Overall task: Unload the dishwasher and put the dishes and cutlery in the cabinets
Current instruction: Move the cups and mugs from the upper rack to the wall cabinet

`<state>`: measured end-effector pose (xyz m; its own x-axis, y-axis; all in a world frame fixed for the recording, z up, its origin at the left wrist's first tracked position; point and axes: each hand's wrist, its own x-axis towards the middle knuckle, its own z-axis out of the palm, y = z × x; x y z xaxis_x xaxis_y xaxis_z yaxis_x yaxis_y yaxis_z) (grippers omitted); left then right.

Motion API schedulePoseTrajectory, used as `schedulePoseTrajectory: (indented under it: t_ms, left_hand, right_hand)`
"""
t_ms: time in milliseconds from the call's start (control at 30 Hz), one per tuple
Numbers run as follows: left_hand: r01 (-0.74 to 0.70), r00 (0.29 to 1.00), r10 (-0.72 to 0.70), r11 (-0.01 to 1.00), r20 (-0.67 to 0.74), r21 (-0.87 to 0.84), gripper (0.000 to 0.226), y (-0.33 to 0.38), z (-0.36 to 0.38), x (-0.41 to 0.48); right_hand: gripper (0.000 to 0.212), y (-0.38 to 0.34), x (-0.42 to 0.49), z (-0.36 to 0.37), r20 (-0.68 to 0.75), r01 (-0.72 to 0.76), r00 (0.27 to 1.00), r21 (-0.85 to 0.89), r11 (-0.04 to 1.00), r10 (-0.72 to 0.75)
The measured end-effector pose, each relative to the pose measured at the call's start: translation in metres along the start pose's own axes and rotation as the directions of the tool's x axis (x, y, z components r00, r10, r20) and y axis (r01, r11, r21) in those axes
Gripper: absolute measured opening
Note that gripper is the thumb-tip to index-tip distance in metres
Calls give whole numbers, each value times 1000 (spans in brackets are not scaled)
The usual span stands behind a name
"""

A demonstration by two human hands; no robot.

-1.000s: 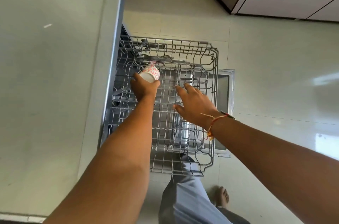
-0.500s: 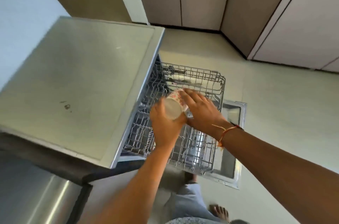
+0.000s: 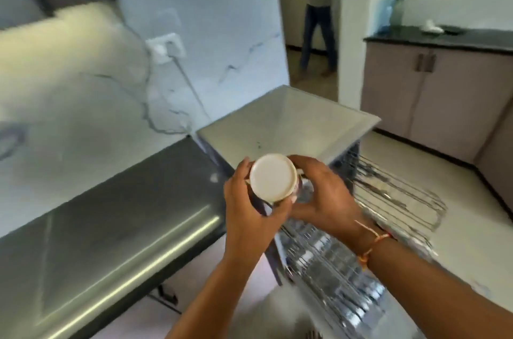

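A small white cup (image 3: 272, 177) with a red floral pattern is held upside down, its pale base facing me. My left hand (image 3: 249, 208) grips it from the left and below. My right hand (image 3: 322, 197) curls around its right side, where the handle sits. Both hands hover above the left edge of the pulled-out wire dishwasher rack (image 3: 394, 199). The grey dishwasher (image 3: 286, 119) stands just behind the cup. The picture is blurred by motion.
A dark countertop (image 3: 116, 224) runs along the marble wall at left, with a socket and cable (image 3: 166, 47) above it. Grey base cabinets (image 3: 433, 94) under a dark top stand at the right. A person (image 3: 319, 22) stands in the doorway behind.
The cup has been lifted out of the rack and raised toward me. My right hand has joined the left on it. My view has swung up from the rack to the room.
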<state>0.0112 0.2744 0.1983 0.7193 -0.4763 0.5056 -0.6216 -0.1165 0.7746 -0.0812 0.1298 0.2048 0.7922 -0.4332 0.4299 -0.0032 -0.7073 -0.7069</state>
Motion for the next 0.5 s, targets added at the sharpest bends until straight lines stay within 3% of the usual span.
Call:
schedulePoseTrajectory:
  t_ms: [200, 300, 500]
  left_hand:
    - [21, 959, -31, 999, -283, -39, 86, 15, -146, 9]
    - [-7, 898, -1, 1000, -441, -16, 78, 26, -224, 21]
    - [-10, 767, 102, 989, -634, 146, 70, 40, -378, 76]
  right_hand:
    - [75, -128, 50, 68, 62, 229, 968, 170, 958, -243]
    - [72, -203, 81, 97, 109, 376, 907, 221, 900, -406]
    - [67, -342, 156, 166, 102, 524, 802, 354, 775, -588]
